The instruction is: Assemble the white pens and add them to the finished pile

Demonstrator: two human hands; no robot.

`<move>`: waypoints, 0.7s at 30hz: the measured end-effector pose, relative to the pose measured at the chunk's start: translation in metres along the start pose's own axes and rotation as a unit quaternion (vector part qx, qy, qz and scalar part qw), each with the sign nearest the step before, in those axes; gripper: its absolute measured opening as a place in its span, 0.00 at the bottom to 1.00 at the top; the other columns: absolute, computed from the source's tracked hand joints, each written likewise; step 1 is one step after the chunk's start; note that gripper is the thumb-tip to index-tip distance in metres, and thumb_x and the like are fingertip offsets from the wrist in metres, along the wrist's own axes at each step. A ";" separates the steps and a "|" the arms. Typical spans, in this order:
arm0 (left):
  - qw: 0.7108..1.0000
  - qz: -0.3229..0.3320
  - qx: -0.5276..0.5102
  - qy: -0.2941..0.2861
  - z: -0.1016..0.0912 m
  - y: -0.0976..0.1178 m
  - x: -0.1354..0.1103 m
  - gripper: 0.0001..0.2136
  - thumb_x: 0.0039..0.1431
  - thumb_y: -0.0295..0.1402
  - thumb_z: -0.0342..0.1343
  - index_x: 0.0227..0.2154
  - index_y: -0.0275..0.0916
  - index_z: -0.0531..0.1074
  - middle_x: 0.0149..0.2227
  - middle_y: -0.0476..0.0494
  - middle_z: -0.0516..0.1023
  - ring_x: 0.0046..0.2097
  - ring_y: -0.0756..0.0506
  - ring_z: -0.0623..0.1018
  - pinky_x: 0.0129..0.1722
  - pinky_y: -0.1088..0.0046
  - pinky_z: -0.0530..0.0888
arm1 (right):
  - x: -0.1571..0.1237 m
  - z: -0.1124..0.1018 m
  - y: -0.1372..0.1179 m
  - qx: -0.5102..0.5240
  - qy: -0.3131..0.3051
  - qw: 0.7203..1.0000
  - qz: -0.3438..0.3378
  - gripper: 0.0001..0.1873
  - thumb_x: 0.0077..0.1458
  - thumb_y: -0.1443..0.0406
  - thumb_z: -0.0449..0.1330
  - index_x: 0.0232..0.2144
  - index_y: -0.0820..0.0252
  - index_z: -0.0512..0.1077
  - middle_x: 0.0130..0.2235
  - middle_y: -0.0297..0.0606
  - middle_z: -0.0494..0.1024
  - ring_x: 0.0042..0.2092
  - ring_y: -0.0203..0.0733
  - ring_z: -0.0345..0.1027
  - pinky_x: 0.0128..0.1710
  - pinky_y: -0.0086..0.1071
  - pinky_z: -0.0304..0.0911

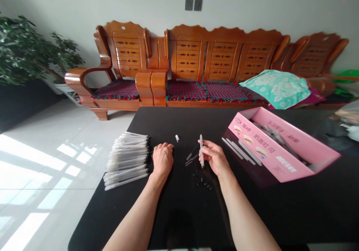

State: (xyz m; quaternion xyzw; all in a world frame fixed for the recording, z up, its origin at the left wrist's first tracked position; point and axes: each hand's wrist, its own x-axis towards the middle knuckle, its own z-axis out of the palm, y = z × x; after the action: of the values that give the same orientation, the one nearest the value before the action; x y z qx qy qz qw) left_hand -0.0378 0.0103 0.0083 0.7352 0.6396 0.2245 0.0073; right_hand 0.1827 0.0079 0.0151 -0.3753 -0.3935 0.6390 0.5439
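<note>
My right hand [214, 157] is closed round a clear pen barrel [201, 150], held upright above the black table [174, 213]. My left hand [162, 158] rests knuckles-up on the table with its fingers curled under, right beside a stack of finished pens [127, 159] with black tips. Between my hands lie a few thin dark refills [192, 157]. Several small black caps [204, 184] sit just in front of my right wrist. A small white cap [177, 138] lies alone farther back.
An open pink cardboard box [283, 152] with pen parts stands at the right, with clear barrels [241, 151] lying beside it. Behind the table are a wooden sofa set [196, 64], a teal cushion [277, 88] and a potted plant [25, 53] at the left.
</note>
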 end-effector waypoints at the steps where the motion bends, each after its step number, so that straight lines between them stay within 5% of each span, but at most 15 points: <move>1: 1.000 0.004 -0.020 0.001 0.000 0.002 -0.001 0.13 0.61 0.26 0.48 0.37 0.41 0.79 0.35 0.40 0.77 0.40 0.40 0.74 0.41 0.64 0.67 | 0.000 0.000 0.000 0.000 0.002 1.000 -0.003 0.27 0.48 0.64 0.67 0.51 0.59 0.71 0.23 0.31 0.77 0.20 0.37 0.70 0.18 0.27 0.67; 4: 0.991 -0.011 -0.133 0.008 0.000 0.004 -0.001 0.12 0.59 0.26 0.51 0.39 0.40 0.78 0.36 0.42 0.77 0.39 0.43 0.75 0.39 0.68 0.69 | 0.000 -0.002 0.000 0.010 0.012 1.000 -0.012 0.29 0.49 0.65 0.67 0.54 0.57 0.69 0.23 0.30 0.77 0.21 0.37 0.70 0.18 0.28 0.68; 8: 0.942 -0.084 -0.323 0.031 0.002 0.006 0.001 0.06 0.56 0.30 0.57 0.35 0.39 0.78 0.32 0.45 0.77 0.33 0.47 0.76 0.36 0.71 0.71 | 0.003 -0.006 0.001 0.057 0.013 0.998 -0.023 0.12 0.49 0.63 0.66 0.37 0.63 0.76 0.25 0.37 0.79 0.24 0.39 0.73 0.21 0.29 0.70; 10: 0.879 -0.130 -0.458 0.018 0.005 0.008 0.002 0.07 0.54 0.34 0.60 0.34 0.37 0.76 0.29 0.46 0.76 0.30 0.48 0.75 0.32 0.72 0.73 | 0.003 -0.008 0.001 0.086 0.015 0.996 -0.036 0.12 0.47 0.64 0.67 0.36 0.62 0.76 0.27 0.38 0.80 0.27 0.40 0.75 0.24 0.30 0.72; 12: 0.784 -0.170 -0.597 -0.016 0.008 0.011 0.001 0.12 0.51 0.38 0.64 0.34 0.35 0.74 0.27 0.46 0.77 0.29 0.49 0.76 0.30 0.74 0.74 | 0.004 -0.008 0.001 0.098 0.018 0.994 -0.045 0.13 0.46 0.66 0.68 0.37 0.61 0.76 0.28 0.37 0.81 0.28 0.39 0.76 0.26 0.29 0.73; 15: 0.676 -0.202 -0.706 -0.060 0.010 0.017 -0.001 0.16 0.45 0.38 0.69 0.33 0.33 0.73 0.28 0.46 0.78 0.30 0.50 0.77 0.32 0.75 0.76 | 0.003 -0.006 0.000 0.085 0.021 0.995 -0.056 0.11 0.50 0.65 0.67 0.37 0.60 0.74 0.26 0.35 0.80 0.24 0.38 0.73 0.21 0.28 0.70; 21: 0.641 -0.208 -0.734 -0.081 0.008 0.021 -0.004 0.17 0.45 0.38 0.70 0.31 0.32 0.72 0.27 0.45 0.78 0.29 0.51 0.77 0.31 0.77 0.76 | 0.004 -0.004 0.003 0.044 0.056 0.995 -0.075 0.11 0.53 0.61 0.65 0.34 0.64 0.75 0.19 0.32 0.75 0.16 0.32 0.64 0.11 0.23 0.59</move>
State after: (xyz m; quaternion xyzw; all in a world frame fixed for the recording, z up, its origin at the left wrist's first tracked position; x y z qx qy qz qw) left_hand -0.0162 0.0053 0.0060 0.3513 0.3975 0.5524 0.6430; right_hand 0.1841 0.0116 0.0103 -0.3560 -0.3607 0.5912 0.6274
